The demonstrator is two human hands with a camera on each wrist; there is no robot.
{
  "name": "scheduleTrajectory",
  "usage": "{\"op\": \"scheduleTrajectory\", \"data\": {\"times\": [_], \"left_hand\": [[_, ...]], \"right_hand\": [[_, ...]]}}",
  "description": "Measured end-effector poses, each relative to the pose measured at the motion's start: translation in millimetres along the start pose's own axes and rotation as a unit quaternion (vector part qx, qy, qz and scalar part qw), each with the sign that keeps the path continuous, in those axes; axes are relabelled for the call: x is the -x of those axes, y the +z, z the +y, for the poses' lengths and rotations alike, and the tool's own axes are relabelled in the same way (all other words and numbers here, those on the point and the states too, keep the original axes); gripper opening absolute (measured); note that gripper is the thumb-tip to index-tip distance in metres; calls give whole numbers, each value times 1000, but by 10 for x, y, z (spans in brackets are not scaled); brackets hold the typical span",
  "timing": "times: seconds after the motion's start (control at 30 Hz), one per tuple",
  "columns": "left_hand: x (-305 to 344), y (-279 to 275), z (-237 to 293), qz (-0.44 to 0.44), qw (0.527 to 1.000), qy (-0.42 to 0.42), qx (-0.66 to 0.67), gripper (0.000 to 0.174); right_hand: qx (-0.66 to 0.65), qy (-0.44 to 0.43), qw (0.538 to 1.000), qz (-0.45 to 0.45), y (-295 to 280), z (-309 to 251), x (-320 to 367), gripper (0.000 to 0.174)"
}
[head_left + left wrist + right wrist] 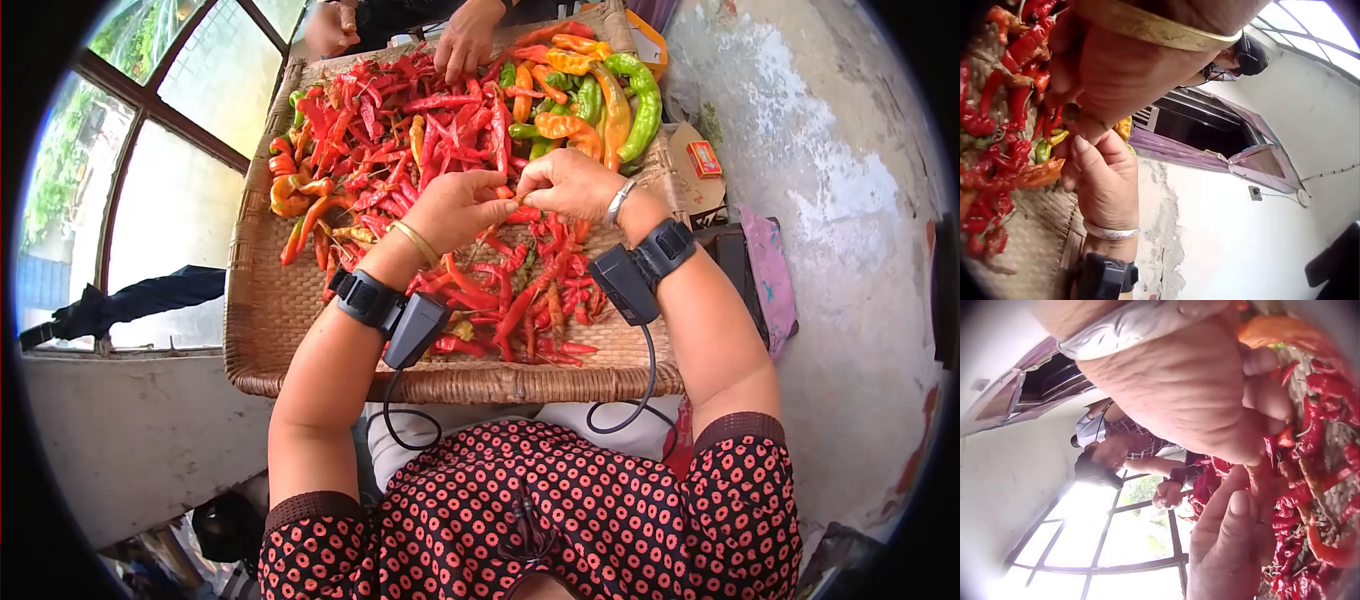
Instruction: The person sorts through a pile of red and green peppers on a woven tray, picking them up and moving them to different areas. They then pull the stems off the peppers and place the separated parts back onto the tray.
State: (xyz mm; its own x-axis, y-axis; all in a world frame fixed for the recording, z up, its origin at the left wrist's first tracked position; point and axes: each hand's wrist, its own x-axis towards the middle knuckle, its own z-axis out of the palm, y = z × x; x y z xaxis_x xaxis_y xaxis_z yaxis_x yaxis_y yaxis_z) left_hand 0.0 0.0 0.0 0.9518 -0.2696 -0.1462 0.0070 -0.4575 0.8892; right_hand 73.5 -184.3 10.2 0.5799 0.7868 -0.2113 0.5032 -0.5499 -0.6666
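Both hands meet over the middle of a wicker tray of chili peppers, fingertips close together. My left hand (462,212), with a gold bangle, has its thumb and fingers bent around a small red chili pepper (506,191), mostly hidden by the fingers. Facing it, my right hand (575,187), with a silver bracelet, pinches at the chili's end with thumb and curled forefinger. Beneath and beyond them lies a heap of red chilies (450,130); a looser spread of red chilies (510,290) lies nearer me.
Green and orange peppers (590,100) fill the tray's far right corner. Another person's hand (470,38) reaches into the far side. The woven tray (250,330) has a thick rim. A folded dark umbrella (150,300) lies by the window; a small red box (704,159) sits at right.
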Motion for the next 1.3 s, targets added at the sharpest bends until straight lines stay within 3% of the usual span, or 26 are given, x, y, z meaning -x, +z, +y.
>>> {"op": "scheduleTrajectory", "data": {"times": [0.07, 0.1, 0.17, 0.23, 0.3, 0.33, 0.37, 0.4, 0.43, 0.47, 0.5, 0.57, 0.63, 0.7, 0.73, 0.8, 0.9, 0.93, 0.97, 1.07, 1.1, 1.13, 1.2, 1.27, 1.3], "left_hand": [[-15, 23, -20, -54, 998, -17, -16, 23], [-35, 28, -39, -54, 998, -12, -6, 23], [-40, -122, -47, -22, 993, -101, 54, 20], [-85, -289, -63, 51, 988, -82, 123, 25], [-58, -318, -42, 202, 963, -32, 177, 28], [-37, -363, -58, 202, 971, -44, 117, 29], [-6, -374, -110, 201, 972, -47, 116, 29], [18, -365, -180, 142, 989, 10, -42, 28], [39, -352, -158, 81, 974, 72, -199, 27], [79, -300, -122, 0, 988, 0, -155, 24], [123, -257, -70, -1, 988, -1, -154, 24], [185, -217, -13, -206, 948, -60, -237, 22], [246, -226, -24, -238, 931, -44, -274, 24], [338, -254, 22, -317, 891, -204, -252, 24], [363, -251, -22, -315, 893, -202, -252, 24], [406, -222, -147, -385, 867, -36, -314, 25], [474, -180, -98, -344, 892, -6, -295, 27], [454, -151, -24, -343, 891, -42, -293, 31], [419, -112, -49, -339, 893, -39, -293, 31], [255, 38, -253, -217, 961, 87, -148, 36], [232, 88, -212, -161, 972, 105, -134, 37], [235, 87, -92, -150, 972, 102, -151, 37], [204, 133, 50, -162, 966, 95, -179, 37], [181, 184, 37, -195, 961, 79, -178, 37], [192, 207, 2, -208, 962, 68, -164, 37]], "right_hand": [[-3, -96, 995, 31, 41, 66, -5, 23], [3, -88, 996, 25, 26, 83, 17, 23], [-76, -13, 992, 100, 10, 66, -2, 23], [-115, 27, 984, 135, -29, 57, 27, 23], [1, 40, 999, 30, -94, 46, 76, 24], [-37, 86, 994, -59, -65, 44, 74, 22], [-39, 86, 994, -61, -37, 21, 88, 22], [-25, 138, 978, -153, -22, -81, 125, 21], [-8, 187, 952, -242, -13, -171, 152, 20], [11, 206, 946, -251, 27, -231, 175, 19], [11, 206, 945, -253, 76, -269, 186, 19], [119, 242, 915, -301, 155, -312, 190, 18], [115, 240, 915, -302, 224, -285, 216, 18], [89, 242, 914, -312, 194, -308, 220, 17], [93, 244, 914, -311, 185, -306, 218, 17], [60, 246, 928, -273, 216, -237, 202, 17], [9, 210, 959, -189, 252, -63, 112, 20], [36, 144, 977, -152, 214, -50, 104, 24], [41, 144, 977, -151, 184, -45, 104, 24], [78, 13, 996, -35, 132, 64, 46, 30], [48, 43, 997, -48, 99, 2, 60, 31], [87, 36, 988, -121, 64, 25, 21, 31], [121, 10, 981, -153, 63, 12, 41, 33], [137, 111, 959, -222, 74, -266, 78, 39], [175, 12, 959, -223, 158, -151, 86, 42]]}}
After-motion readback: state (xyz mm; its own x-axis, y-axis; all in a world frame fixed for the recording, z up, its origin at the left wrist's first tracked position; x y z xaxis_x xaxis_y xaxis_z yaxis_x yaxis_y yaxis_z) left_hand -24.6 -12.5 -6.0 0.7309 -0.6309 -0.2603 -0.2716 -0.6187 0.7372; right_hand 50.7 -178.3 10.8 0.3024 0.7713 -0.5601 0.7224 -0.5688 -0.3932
